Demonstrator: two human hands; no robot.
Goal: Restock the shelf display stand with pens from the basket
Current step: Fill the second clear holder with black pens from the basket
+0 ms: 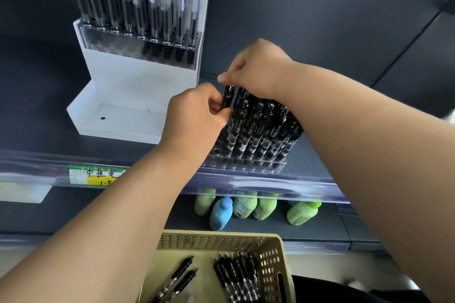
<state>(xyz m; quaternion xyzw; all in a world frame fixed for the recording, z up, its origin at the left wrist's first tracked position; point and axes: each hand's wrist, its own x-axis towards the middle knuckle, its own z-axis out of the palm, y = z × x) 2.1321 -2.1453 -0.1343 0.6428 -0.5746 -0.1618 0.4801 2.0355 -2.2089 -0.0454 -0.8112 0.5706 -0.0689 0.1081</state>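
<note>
Now, shelf (37, 130): dark and wide. It carries a white holder (138, 81) of clear pens at the left and our display stand just to the right of it.
Display stand (246, 167): clear plastic, sitting at the shelf's front edge. We judge it well over half filled, since the front row of holes and a few at its left end are empty.
Basket (221, 241): beige and perforated, below the shelf and nearest to us — not yet emptied.
Left hand (194, 115): fingers curled round the upper barrel of one pen at the stand's left end.
Right hand (256, 69): thumb and forefinger closed together just over that pen's top, seemingly nipping its end. We cannot see the contact itself.
Pens in the stand (261, 125): black and packed close, tips down in the holes and clip ends up. Their long axes are near upright, the tops leaning up and to the left in our view.
Loose pens (236, 278): a bunch lies flat at the basket's right and two more at its left, long axes slanting away from us. These are what is left to load.
Pen (227, 98): between both hands, beside the filled rows and roughly parallel with them, top end up — its lower end is hidden behind the left hand, so we cannot say whether it is seated.
</note>
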